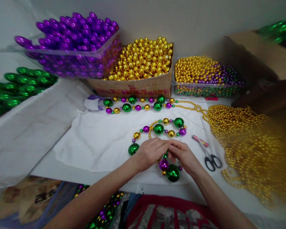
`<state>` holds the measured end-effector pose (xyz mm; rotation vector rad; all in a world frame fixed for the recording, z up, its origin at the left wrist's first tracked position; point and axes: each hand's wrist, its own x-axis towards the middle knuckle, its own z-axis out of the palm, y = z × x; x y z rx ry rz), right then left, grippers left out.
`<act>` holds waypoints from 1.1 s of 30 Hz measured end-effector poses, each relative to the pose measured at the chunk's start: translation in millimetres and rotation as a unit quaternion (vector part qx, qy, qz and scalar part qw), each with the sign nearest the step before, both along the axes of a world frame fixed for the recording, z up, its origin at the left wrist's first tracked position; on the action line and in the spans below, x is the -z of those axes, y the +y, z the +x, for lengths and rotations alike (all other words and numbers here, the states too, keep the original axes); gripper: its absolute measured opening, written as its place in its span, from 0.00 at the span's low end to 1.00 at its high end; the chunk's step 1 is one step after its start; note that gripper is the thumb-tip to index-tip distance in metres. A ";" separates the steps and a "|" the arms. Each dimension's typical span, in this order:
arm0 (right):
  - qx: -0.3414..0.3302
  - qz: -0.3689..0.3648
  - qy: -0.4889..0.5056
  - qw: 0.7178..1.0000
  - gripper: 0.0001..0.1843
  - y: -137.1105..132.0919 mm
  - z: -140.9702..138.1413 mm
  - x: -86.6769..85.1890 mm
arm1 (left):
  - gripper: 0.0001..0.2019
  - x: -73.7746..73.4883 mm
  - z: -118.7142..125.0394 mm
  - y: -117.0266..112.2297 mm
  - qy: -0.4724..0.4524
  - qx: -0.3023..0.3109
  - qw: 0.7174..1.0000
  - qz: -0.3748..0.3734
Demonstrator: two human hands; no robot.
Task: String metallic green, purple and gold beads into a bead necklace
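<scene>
My left hand [150,154] and my right hand [181,152] meet over the white cloth, fingers pinched together on a bead necklace [158,128]. Its green, purple and gold beads loop on the cloth beyond my hands. Below my fingers hang a purple bead [163,164] and a large green bead [173,173]. The exact spot that I grip is hidden by my fingers. A second bead necklace [126,107] lies stretched across the back of the cloth, ending in small gold beads. Black-handled scissors [210,159] rest to the right of my right hand.
Along the back stand a clear bin [95,55] of purple beads, a cardboard box [131,86] of gold beads and a clear tray [200,89] of small mixed beads. Gold bead strands [255,149] pile at right. Green beads [21,86] fill a container at left.
</scene>
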<state>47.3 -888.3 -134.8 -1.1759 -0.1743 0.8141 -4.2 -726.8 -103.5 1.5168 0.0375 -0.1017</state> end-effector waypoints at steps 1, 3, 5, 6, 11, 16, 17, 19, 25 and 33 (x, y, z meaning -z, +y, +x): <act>-0.003 0.012 0.013 1.000 0.15 1.3 -1.0 -0.9 | 0.14 3.5 1.1 0.8 0.006 -0.021 1.000 -0.013; -0.004 0.029 0.034 0.999 0.15 1.9 -2.5 -2.0 | 0.13 9.9 2.3 2.1 0.010 -0.058 0.998 -0.022; 0.003 0.035 0.048 0.998 0.14 1.1 -3.2 -1.4 | 0.12 14.1 2.2 2.7 0.006 -0.079 0.997 -0.015; 0.010 0.035 0.052 0.998 0.13 0.6 -3.4 -0.7 | 0.12 15.2 1.8 2.8 0.003 -0.084 0.996 -0.011; 0.064 0.017 0.039 0.997 0.10 -5.4 -1.9 -1.5 | 0.10 13.7 0.4 3.2 -0.021 -0.084 0.995 0.039; 0.113 0.055 0.054 0.991 0.04 -27.3 11.6 -11.2 | 0.07 12.4 -0.2 11.6 -0.050 -0.044 0.985 0.156; 0.105 0.091 0.090 0.986 0.05 -32.1 14.7 -11.1 | 0.06 12.3 -1.6 14.7 -0.044 -0.026 0.984 0.171; 0.085 0.167 0.174 0.967 0.06 -39.2 18.4 -7.7 | 0.05 11.2 -6.6 21.5 -0.023 0.020 0.982 0.186; 0.092 0.308 0.320 0.891 0.04 -37.9 5.2 10.6 | 0.06 4.3 -30.3 27.5 0.062 0.114 0.990 0.048; 0.106 0.321 0.343 0.876 0.04 -31.8 -7.7 14.9 | 0.07 33.3 -34.7 -14.1 0.064 -0.113 0.908 -0.399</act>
